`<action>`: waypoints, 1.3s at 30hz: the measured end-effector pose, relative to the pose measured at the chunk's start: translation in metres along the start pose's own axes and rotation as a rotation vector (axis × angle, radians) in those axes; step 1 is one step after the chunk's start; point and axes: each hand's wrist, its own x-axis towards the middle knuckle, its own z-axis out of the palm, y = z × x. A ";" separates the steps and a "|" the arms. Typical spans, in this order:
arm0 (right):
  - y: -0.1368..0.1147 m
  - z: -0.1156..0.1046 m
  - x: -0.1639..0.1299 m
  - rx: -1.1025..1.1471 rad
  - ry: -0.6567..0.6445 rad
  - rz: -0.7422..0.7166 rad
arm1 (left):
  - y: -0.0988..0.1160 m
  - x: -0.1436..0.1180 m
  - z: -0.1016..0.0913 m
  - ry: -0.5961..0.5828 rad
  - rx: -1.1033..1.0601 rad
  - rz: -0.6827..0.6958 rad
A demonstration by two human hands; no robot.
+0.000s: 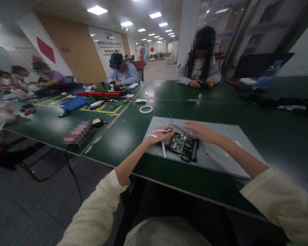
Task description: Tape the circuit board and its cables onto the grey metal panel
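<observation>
A green circuit board (178,142) sits in a black plastic frame (193,152) on a flat grey panel (220,131). At its left edge is my left hand (161,134), fingers together and closed at a grey cable (179,128) above the board. White tape strips (157,131) cling to the back of that hand, and another strip (164,149) hangs below it onto the panel. My right hand (199,131) hovers over the board's far right side, its fingers stretched out and apart near the cable. The fingertips are partly blurred.
A white tape roll (146,109) and a small wrench (146,92) lie beyond the panel on the green table (118,136). To the left are a blue tray (73,103), loose wires (123,102) and a pouch (79,132). Several people sit around the tables.
</observation>
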 end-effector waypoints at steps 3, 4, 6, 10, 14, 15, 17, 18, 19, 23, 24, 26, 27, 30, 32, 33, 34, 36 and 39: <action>0.003 0.006 0.013 -0.033 -0.047 -0.063 | 0.000 0.006 -0.008 -0.091 -0.063 -0.045; 0.003 0.006 0.016 -0.047 -0.063 -0.079 | 0.001 0.008 -0.011 -0.133 -0.071 -0.037; 0.001 0.006 0.021 -0.067 -0.087 -0.097 | 0.004 0.015 -0.019 -0.212 -0.072 -0.058; 0.000 0.003 0.021 -0.087 -0.079 -0.091 | -0.001 0.030 -0.031 -0.330 -0.189 -0.102; 0.007 0.002 0.008 -0.099 -0.026 -0.048 | -0.012 0.033 -0.034 -0.293 -0.261 -0.088; 0.008 0.002 0.005 -0.098 -0.019 -0.044 | -0.014 0.032 -0.034 -0.291 -0.261 -0.088; 0.011 0.002 -0.002 -0.096 -0.008 -0.051 | -0.013 0.030 -0.032 -0.265 -0.254 -0.089; 0.011 0.001 -0.004 -0.103 0.001 -0.058 | -0.013 0.029 -0.031 -0.248 -0.244 -0.089; 0.011 0.000 -0.005 -0.117 0.012 -0.065 | -0.011 0.028 -0.030 -0.234 -0.230 -0.088; 0.004 -0.010 -0.007 -0.226 0.016 -0.087 | -0.010 0.027 -0.029 -0.227 -0.200 -0.108; 0.003 -0.013 -0.008 -0.257 0.004 -0.092 | -0.010 0.027 -0.029 -0.224 -0.207 -0.114; 0.001 -0.019 -0.012 -0.312 -0.013 -0.106 | -0.012 0.027 -0.030 -0.213 -0.225 -0.120; 0.001 -0.021 -0.015 -0.334 -0.014 -0.114 | -0.012 0.027 -0.030 -0.206 -0.230 -0.121; 0.003 -0.024 -0.032 -0.371 -0.005 -0.111 | -0.014 0.028 -0.028 -0.185 -0.221 -0.116; 0.005 -0.024 -0.044 -0.387 -0.012 -0.051 | -0.014 0.028 -0.026 -0.149 -0.220 -0.094; 0.005 -0.023 -0.051 -0.401 -0.022 -0.002 | -0.014 0.029 -0.025 -0.130 -0.216 -0.081; 0.005 -0.023 -0.056 -0.419 -0.035 0.051 | -0.013 0.029 -0.025 -0.113 -0.207 -0.070; 0.004 -0.022 -0.064 -0.464 -0.057 0.153 | -0.012 0.028 -0.024 -0.097 -0.168 -0.068; -0.002 -0.022 -0.069 -0.510 -0.067 0.262 | -0.010 0.028 -0.025 -0.080 -0.114 -0.087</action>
